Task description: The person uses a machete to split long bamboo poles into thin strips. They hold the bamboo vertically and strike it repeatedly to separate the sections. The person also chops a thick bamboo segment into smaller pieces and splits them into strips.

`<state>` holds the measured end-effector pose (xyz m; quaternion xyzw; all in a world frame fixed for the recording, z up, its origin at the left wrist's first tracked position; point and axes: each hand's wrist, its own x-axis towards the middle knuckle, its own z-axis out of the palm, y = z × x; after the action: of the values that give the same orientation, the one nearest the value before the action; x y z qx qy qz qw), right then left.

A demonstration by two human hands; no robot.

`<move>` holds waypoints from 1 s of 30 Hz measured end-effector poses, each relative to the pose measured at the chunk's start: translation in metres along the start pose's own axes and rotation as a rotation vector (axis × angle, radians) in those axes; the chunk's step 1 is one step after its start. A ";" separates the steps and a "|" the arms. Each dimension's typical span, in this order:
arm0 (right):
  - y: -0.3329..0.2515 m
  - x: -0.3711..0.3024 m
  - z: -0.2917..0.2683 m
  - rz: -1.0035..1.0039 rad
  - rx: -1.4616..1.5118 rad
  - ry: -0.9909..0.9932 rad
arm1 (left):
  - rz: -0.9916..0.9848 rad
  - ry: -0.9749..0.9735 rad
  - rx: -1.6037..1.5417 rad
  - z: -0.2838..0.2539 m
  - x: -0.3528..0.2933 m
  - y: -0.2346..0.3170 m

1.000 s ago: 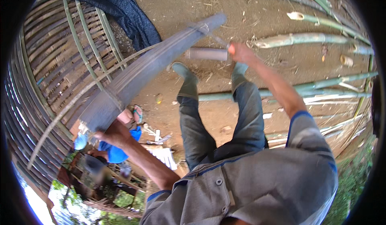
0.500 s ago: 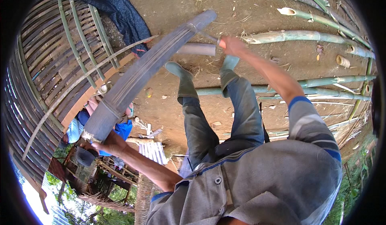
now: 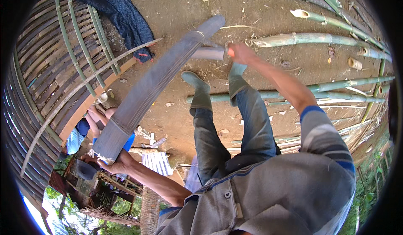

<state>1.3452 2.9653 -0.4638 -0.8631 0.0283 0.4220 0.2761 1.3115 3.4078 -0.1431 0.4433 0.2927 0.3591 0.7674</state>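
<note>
A thick, grey-brown length of bamboo [image 3: 147, 81] slants across the view, held off the ground. Long split lines run along its side between the joints. My left hand [image 3: 119, 162] is closed around its lower left end, where the rim is frayed and pale. At the upper right, my right hand [image 3: 244, 54] is closed on the orange handle of a machete [image 3: 231, 52]. Its blurred blade points left toward the bamboo's upper joint; whether it touches the bamboo I cannot tell.
A short bamboo piece [image 3: 210, 53] lies on the dirt beyond my boots. Several bamboo poles [image 3: 306, 39] lie to the right. A slatted bamboo frame [image 3: 46, 67] and dark netting [image 3: 121, 12] stand at left. Another person's legs [image 3: 97, 119] show behind the bamboo.
The bamboo has swung slightly down, its lower end moving down and right with my left hand. My right hand and machete have dropped a little. My left boot has shifted right.
</note>
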 end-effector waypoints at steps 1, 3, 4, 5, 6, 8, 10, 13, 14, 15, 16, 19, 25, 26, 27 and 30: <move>-0.001 -0.006 0.000 -0.072 -0.038 0.005 | -0.001 0.040 0.009 -0.011 0.001 0.005; -0.005 -0.019 0.011 -0.023 -0.030 -0.012 | 0.029 0.060 0.085 -0.048 0.018 0.013; -0.009 -0.003 0.009 0.083 0.016 -0.004 | -0.028 -0.018 0.067 -0.047 0.021 0.012; -0.009 0.006 0.010 0.188 0.064 0.003 | -0.084 -0.096 0.049 -0.048 0.020 0.012; -0.012 0.006 0.008 0.077 -0.022 0.014 | -0.125 -0.165 0.019 -0.050 0.018 0.007; -0.013 -0.009 0.009 -0.147 -0.208 0.015 | -0.089 -0.167 0.080 -0.055 0.016 0.001; -0.001 0.010 0.020 0.038 -0.060 -0.004 | -0.032 -0.142 0.169 -0.078 0.034 0.018; -0.001 0.005 0.023 0.095 -0.045 -0.010 | -0.192 -0.112 0.337 -0.089 0.050 0.036; -0.003 0.000 0.018 0.072 -0.084 -0.008 | -0.210 -0.090 0.449 -0.081 0.048 0.035; -0.010 -0.017 0.016 -0.017 -0.124 0.012 | -0.270 -0.049 0.524 -0.081 0.055 0.047; -0.008 -0.013 0.014 -0.002 -0.107 -0.003 | -0.258 -0.038 0.518 -0.092 0.062 0.053; -0.001 -0.004 0.022 0.188 -0.001 0.009 | -0.262 0.078 0.446 -0.073 0.056 0.049; 0.005 -0.021 0.026 0.008 -0.022 0.041 | -0.179 0.001 0.373 -0.079 0.054 0.040; 0.006 -0.022 0.034 0.054 -0.025 0.016 | -0.175 -0.004 0.363 -0.082 0.056 0.037; 0.010 -0.019 0.043 0.100 -0.029 -0.009 | -0.180 -0.013 0.366 -0.085 0.053 0.040; 0.006 -0.017 0.027 0.009 -0.074 -0.048 | -0.156 -0.058 0.362 -0.079 0.045 0.040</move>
<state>1.3130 2.9704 -0.4674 -0.8622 0.0099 0.4444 0.2430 1.2653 3.4952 -0.1477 0.5602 0.3639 0.2272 0.7086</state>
